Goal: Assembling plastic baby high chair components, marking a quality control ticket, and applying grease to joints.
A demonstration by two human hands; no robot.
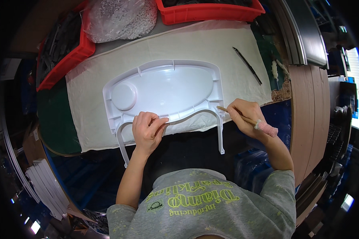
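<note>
A white plastic tray with a ribbed rim, a round recess and two curved arms lies on a pale cloth in front of me. My left hand is closed on the tray's near edge, thumb and fingers pinching the rim. My right hand grips a thin wooden stick, whose wrapped pink end sticks out behind the hand toward my wrist. The stick's other tip is at the tray's right near corner, by the base of the right arm; whether it touches is too small to tell.
The pale cloth covers the table. A black pen lies on it at the right. Along the back stand a clear bag of small white pieces and a red bin; another red bin with dark strips is at the left.
</note>
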